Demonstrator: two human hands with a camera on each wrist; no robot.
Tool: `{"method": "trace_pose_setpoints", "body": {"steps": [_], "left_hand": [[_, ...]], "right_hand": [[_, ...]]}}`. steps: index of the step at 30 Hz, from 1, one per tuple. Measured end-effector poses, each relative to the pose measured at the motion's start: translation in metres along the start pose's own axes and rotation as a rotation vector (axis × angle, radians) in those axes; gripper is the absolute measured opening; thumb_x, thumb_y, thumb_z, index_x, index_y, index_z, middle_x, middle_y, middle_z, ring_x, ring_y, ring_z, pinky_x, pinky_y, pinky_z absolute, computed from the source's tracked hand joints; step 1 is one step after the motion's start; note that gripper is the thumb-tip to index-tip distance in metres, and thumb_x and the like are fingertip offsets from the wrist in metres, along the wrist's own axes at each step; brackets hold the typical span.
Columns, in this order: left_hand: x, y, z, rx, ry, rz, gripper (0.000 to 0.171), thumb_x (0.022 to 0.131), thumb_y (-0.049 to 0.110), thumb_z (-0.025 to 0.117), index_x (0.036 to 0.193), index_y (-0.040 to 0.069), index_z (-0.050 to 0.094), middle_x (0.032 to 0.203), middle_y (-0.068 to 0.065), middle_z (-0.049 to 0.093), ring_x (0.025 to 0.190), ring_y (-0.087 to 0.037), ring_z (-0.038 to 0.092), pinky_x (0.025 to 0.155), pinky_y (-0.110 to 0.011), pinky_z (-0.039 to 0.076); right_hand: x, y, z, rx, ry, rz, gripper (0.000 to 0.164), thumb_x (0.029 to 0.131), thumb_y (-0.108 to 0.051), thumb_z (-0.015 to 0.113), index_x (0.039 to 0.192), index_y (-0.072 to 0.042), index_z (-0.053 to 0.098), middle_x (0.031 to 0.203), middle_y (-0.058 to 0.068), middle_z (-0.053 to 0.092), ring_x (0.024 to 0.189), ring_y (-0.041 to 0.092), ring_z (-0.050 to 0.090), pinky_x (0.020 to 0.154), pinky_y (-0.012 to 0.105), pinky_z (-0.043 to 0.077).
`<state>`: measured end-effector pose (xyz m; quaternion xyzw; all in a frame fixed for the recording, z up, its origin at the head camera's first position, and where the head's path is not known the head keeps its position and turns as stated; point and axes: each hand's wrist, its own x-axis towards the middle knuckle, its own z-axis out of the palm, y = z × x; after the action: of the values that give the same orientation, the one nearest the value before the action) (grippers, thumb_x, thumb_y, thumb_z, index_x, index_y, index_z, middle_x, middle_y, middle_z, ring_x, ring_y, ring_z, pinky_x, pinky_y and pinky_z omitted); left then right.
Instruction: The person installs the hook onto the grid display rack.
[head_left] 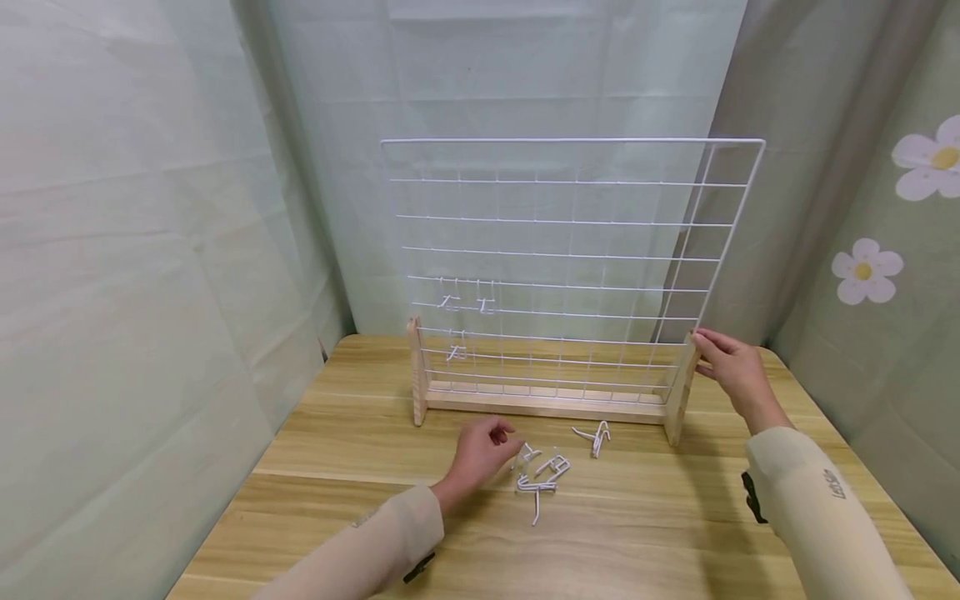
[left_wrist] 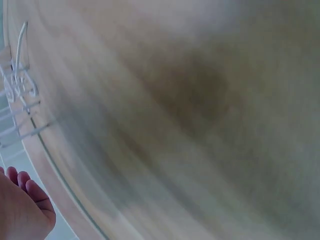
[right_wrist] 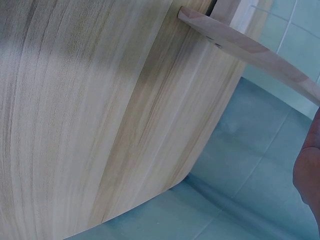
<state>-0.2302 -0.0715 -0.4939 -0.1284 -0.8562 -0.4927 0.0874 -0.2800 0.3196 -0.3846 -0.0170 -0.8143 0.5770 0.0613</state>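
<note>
A white wire grid rack (head_left: 558, 257) stands upright in a wooden base (head_left: 540, 403). My right hand (head_left: 738, 379) grips the top of the base's right side post (head_left: 679, 392); that post (right_wrist: 250, 47) also shows in the right wrist view, the hand (right_wrist: 309, 172) at its edge. My left hand (head_left: 483, 454) hovers low over the table with fingers loosely bent, its fingertips beside a small pile of white wire hooks (head_left: 546, 483). In the left wrist view the hand (left_wrist: 25, 207) appears below the blurred hooks (left_wrist: 20, 87), apart from them.
Another white hook (head_left: 597, 437) lies alone in front of the base. Two hooks (head_left: 486, 298) hang on the grid's left part, and one (head_left: 457, 346) hangs lower. The wood-grain table (head_left: 322, 467) is bordered by pale green curtains (head_left: 172, 250).
</note>
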Motion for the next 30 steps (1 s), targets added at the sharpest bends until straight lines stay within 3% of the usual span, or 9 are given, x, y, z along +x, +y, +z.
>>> {"method": "trace_pose_setpoints", "body": {"steps": [5, 12, 30], "left_hand": [[-0.005, 0.000, 0.006, 0.019, -0.046, -0.009, 0.021, 0.082, 0.019, 0.081, 0.094, 0.006, 0.069, 0.078, 0.004, 0.056, 0.071, -0.010, 0.051, 0.063, -0.024, 0.046], [-0.005, 0.000, 0.012, 0.061, -0.049, -0.014, 0.021, 0.082, 0.021, 0.082, 0.092, 0.011, 0.067, 0.079, 0.004, 0.055, 0.072, -0.011, 0.050, 0.064, -0.025, 0.045], [0.007, -0.013, 0.002, 0.132, 0.041, -0.041, 0.022, 0.083, 0.019, 0.079, 0.097, 0.004, 0.070, 0.078, 0.002, 0.057, 0.072, -0.012, 0.052, 0.065, -0.027, 0.046]], "right_hand": [[0.001, 0.001, 0.000, -0.005, 0.002, -0.001, 0.064, 0.103, -0.044, 0.046, 0.148, 0.001, 0.040, 0.144, 0.021, 0.043, 0.120, 0.022, 0.052, 0.089, 0.026, 0.050], [0.000, 0.000, 0.000, 0.000, 0.005, 0.010, 0.065, 0.103, -0.045, 0.046, 0.148, 0.001, 0.040, 0.146, 0.022, 0.041, 0.125, 0.029, 0.049, 0.090, 0.027, 0.049], [-0.001, 0.001, 0.000, -0.004, 0.010, 0.011, 0.066, 0.103, -0.047, 0.045, 0.148, 0.001, 0.040, 0.146, 0.023, 0.041, 0.128, 0.033, 0.047, 0.091, 0.027, 0.048]]}}
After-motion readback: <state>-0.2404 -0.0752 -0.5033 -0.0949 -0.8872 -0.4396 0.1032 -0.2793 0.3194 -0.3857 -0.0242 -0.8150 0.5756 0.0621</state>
